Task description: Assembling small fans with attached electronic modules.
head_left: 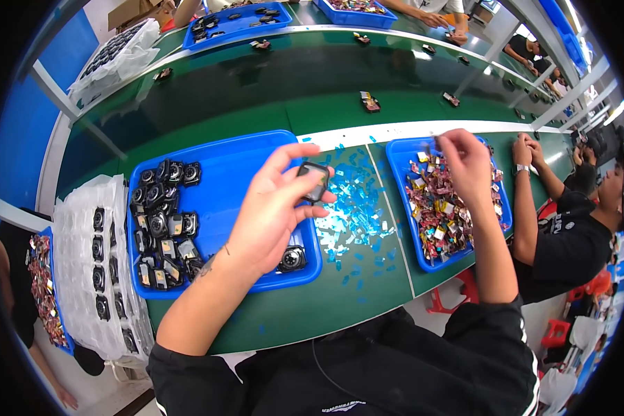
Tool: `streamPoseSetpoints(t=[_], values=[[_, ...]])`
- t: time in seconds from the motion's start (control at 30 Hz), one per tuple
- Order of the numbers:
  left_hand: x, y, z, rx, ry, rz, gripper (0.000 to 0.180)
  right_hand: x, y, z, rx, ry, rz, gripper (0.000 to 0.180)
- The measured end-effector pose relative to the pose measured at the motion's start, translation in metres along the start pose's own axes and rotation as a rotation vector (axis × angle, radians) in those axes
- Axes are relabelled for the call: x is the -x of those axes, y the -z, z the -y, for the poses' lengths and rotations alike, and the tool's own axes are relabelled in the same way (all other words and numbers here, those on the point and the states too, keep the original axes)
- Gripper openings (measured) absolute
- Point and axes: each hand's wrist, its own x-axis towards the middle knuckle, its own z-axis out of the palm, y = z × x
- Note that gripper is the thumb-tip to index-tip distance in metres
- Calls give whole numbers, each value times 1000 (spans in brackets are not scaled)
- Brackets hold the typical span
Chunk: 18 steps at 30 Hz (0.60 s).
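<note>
1. Head view, left hand. I observe the left hand (272, 208) raised over the tabletop (319, 305), thumb and fingers partly curled, gripping a black casing (315, 182) by its edges; the outer fingers stand spread.

2. Head view, casing. It lies at 2 o'clock from the left palm, clear of the tabletop. Its outline is near square; the slightly longer axis appears to run 12 to 6 o'clock, though the thumb covers part.

3. Head view, right hand. The right hand (468, 166) is raised above the parts tray (401, 156), fingertips drawn together. A small dark blur shows at them; I cannot tell whether anything is held.

4. Head view, governing relation. The casing sits at 9 o'clock from the right hand, well apart from it. The left hand is the nearer, being in contact.

5. Head view, surroundings. Below the left hand is a blue tray (239, 154), with casings (161, 222) grouped along its 9 o'clock side and a single casing (292, 258) in its 5 o'clock corner. Blue film pieces (357, 201) lie scattered between the two trays. Mixed small parts (437, 201) fill much of the parts tray.
</note>
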Motion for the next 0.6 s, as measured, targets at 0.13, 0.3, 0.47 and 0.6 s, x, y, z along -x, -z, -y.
streamPoseSetpoints(t=[0.13, 0.3, 0.47, 0.6], values=[[1, 1, 28, -388, -159, 76, 25, 32, -14, 32, -1074, -373, -53, 11], [7, -15, 34, -440, -185, 110, 24, 81, -55, 89, -1448, -498, 35, 12], [8, -11, 41, -402, -203, 109, 23, 88, -65, 97, -1393, -471, 74, 14], [10, -13, 36, -314, -183, 116, 21, 82, -71, 102, -601, 37, -184, 37]])
